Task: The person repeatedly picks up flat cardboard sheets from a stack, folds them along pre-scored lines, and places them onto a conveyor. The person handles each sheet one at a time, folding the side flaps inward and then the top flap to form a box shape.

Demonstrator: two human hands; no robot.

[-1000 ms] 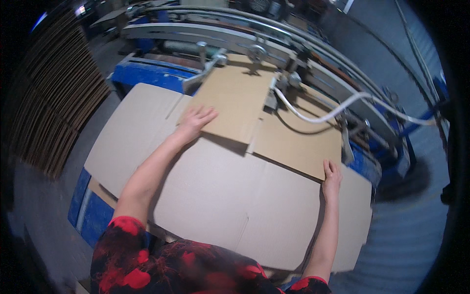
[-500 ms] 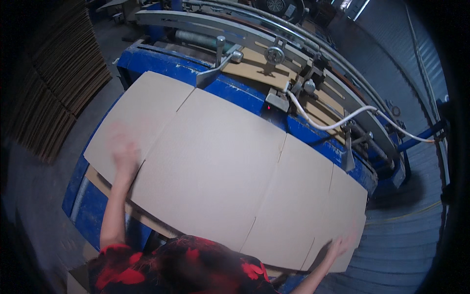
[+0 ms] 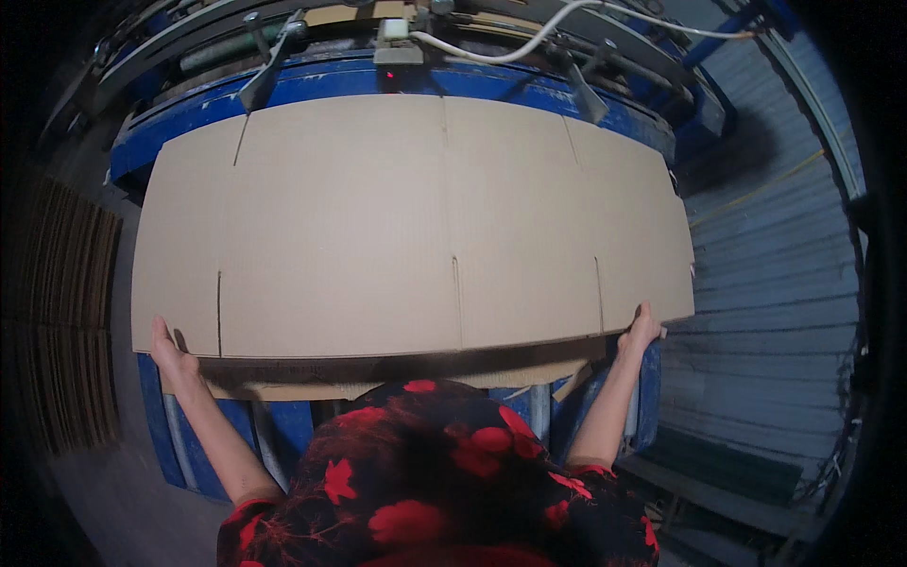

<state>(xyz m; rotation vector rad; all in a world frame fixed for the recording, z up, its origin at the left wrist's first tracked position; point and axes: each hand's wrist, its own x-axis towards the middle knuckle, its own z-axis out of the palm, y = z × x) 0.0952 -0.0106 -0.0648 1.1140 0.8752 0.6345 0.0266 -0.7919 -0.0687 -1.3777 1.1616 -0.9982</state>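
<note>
A large flat slotted cardboard sheet [image 3: 406, 227] lies across a blue machine table [image 3: 529, 85], raised a little above more cardboard [image 3: 397, 376] beneath it. My left hand [image 3: 170, 357] grips the sheet's near left corner from below. My right hand [image 3: 644, 329] grips the near right corner, fingers curled over the edge. Both forearms reach up from the lower edge of the picture.
Behind the sheet runs a machine with metal rails, guide arms [image 3: 269, 66] and a white hose [image 3: 529, 42]. A stack of cardboard sheets [image 3: 71, 312] stands at the left. A grey ribbed floor [image 3: 765, 283] is at the right.
The folded brown sheet went off into the machine. My hands left the far part of the top sheet, came back and took hold of its two near corners, lifting its near edge.
</note>
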